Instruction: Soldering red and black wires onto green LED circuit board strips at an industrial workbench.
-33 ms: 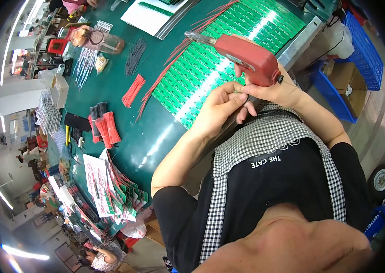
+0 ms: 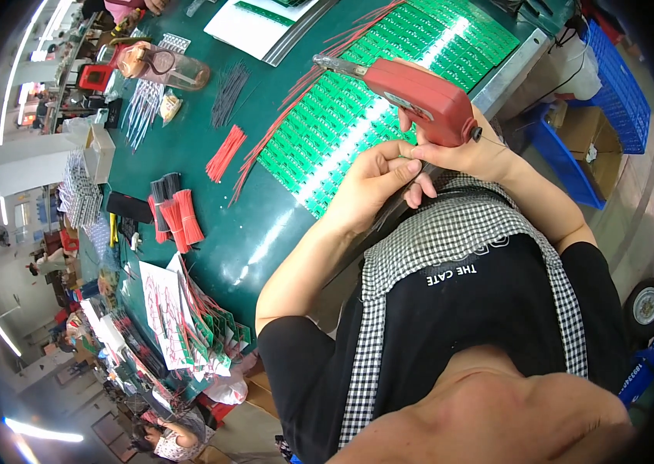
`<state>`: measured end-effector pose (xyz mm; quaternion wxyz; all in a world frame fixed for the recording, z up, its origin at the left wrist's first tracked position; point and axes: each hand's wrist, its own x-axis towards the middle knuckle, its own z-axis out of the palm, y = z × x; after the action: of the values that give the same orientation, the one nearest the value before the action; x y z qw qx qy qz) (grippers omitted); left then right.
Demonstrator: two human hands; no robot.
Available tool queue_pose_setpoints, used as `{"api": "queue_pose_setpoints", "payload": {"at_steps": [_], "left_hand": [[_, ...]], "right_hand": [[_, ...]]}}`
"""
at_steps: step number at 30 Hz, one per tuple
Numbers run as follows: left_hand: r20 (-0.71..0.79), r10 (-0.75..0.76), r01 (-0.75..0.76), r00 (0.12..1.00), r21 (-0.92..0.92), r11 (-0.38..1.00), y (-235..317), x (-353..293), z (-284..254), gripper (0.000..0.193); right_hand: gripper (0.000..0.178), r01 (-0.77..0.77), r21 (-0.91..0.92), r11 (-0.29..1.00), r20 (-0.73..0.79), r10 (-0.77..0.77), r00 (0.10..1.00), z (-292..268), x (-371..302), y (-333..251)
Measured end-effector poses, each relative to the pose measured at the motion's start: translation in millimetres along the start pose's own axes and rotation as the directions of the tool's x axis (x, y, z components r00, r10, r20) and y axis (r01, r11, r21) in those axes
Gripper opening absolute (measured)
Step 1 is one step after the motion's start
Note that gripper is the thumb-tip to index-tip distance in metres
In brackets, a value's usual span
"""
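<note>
My right hand (image 2: pixel 462 151) is closed around a red soldering gun (image 2: pixel 420 100), with most of its grip hidden behind the gun's body. The gun's metal nose points left over green circuit boards (image 2: pixel 327 127), which lie in rows on the table. My left hand (image 2: pixel 377 178) is closed in a pinch, its fingertips meeting those of my right hand at the table's near edge. A speck of green shows between the fingers, too small to name. Thin red wires (image 2: pixel 296 97) run along the left edge of the boards.
On the green table (image 2: pixel 257 224) lie bundles of red wires (image 2: pixel 180 216), dark wires (image 2: pixel 228 93), a plastic bottle (image 2: pixel 172 68) and wired boards on white sheets (image 2: pixel 164 309). Blue crates (image 2: pixel 617 93) and a cardboard box (image 2: pixel 586 139) stand at the right. Other people sit farther off.
</note>
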<state>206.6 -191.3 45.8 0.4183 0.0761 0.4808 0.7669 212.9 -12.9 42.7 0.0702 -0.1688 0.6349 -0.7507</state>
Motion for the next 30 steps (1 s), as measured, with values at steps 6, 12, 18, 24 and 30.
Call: {"api": "queue_pose_setpoints", "payload": {"at_steps": [6,12,18,24,30], "left_hand": [[0.06,-0.093,0.093,0.994,-0.004,0.996,0.4,0.8,-10.3,0.014],[0.066,-0.142,0.152,0.988,-0.176,0.973,-7.1,3.4,-17.7,0.009],[0.075,-0.181,0.188,0.981,-0.118,0.975,-1.8,7.1,-16.6,0.015],[0.128,-0.182,0.185,0.975,-0.016,0.983,9.7,5.0,-14.3,0.014],[0.081,-0.145,0.15,0.986,-0.058,0.987,26.9,-0.7,-17.3,0.017]], "right_hand": [[0.075,-0.054,0.021,0.998,0.023,0.054,0.998,6.7,0.8,-8.8],[0.075,-0.031,-0.034,0.999,0.043,0.032,0.999,6.2,-1.2,-8.5],[0.074,0.239,-0.329,0.914,0.174,-0.19,0.966,0.8,7.7,-12.7],[0.068,0.104,-0.251,0.962,0.182,-0.058,0.982,-21.0,6.9,-23.1],[0.059,0.322,-0.601,0.732,0.396,-0.078,0.915,-43.8,15.7,-37.1]]}}
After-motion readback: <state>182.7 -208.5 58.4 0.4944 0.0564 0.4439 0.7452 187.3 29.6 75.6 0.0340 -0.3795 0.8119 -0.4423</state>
